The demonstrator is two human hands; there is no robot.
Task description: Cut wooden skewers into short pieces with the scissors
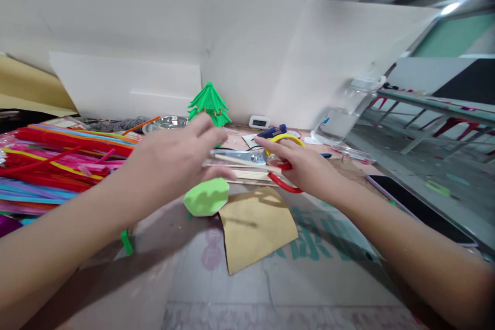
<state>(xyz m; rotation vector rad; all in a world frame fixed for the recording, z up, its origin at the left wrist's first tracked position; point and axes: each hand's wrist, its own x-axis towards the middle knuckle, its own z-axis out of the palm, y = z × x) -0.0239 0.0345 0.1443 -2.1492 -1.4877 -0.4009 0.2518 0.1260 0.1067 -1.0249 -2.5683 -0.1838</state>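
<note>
My left hand point(170, 157) hovers over the left part of the work area, its blurred fingers and thumb apart and no object visible in its grasp. My right hand point(309, 167) is at the scissors point(240, 156), whose yellow and red handles pass beside and behind it. Its index finger stretches left, but the other fingers are hidden, so its grip is unclear. A pale wooden stick point(247, 163) slants across the scissors between both hands. More sticks point(247, 175) lie beneath. Nearer me are a light-green octagonal piece point(207, 197) and a tan sheet point(257, 227).
Colourful pipe cleaners point(58, 165) are heaped at the left. Behind my hands stand a green tree model point(209, 100), a metal dish point(168, 122) and a small digital display point(259, 122). A clear bottle point(340, 113) and a phone point(417, 209) are at the right.
</note>
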